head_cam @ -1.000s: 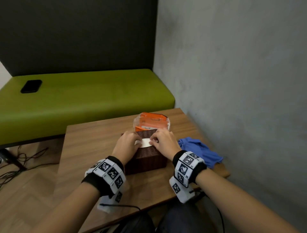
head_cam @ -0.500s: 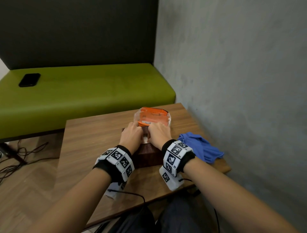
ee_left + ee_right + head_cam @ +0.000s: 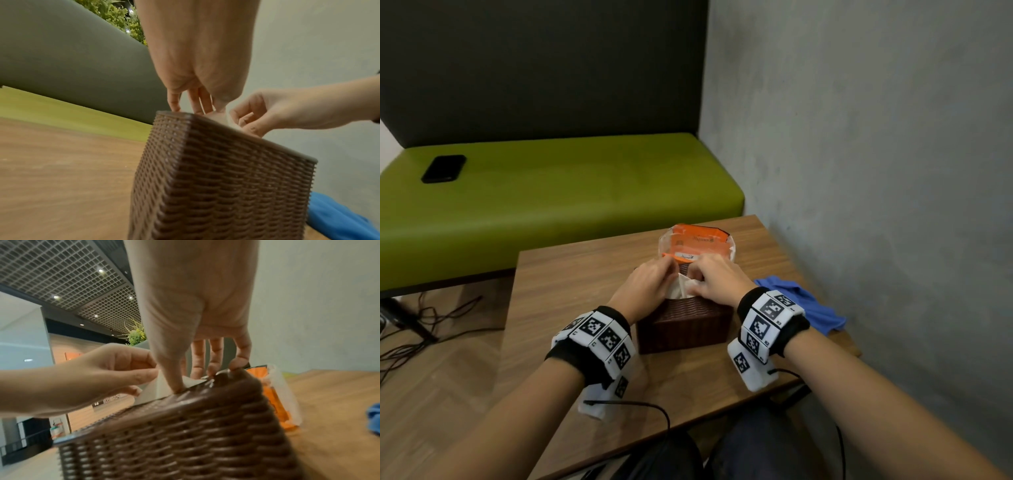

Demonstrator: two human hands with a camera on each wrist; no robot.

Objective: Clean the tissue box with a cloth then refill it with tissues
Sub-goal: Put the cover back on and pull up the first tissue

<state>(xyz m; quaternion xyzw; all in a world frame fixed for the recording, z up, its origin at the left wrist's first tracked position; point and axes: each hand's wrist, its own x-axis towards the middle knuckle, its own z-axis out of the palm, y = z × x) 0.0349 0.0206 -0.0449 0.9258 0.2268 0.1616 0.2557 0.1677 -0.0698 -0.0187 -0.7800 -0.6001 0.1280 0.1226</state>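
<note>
A brown woven tissue box stands on the wooden table. A white tissue sticks up from the box's top between my two hands. My left hand pinches the tissue's left side, and the right wrist view shows the pinch on the tissue. My right hand holds its right side with curled fingers, thumb pressed down at the slot. An orange tissue pack lies just behind the box. The blue cloth lies crumpled right of the box.
A grey wall runs close along the table's right edge. A green bench with a black phone on it stands behind the table. Cables trail on the floor at left.
Both hands lay low on the box's top around a small white patch. Now they pinch a tissue that stands higher out of the slot. The box has not moved.
</note>
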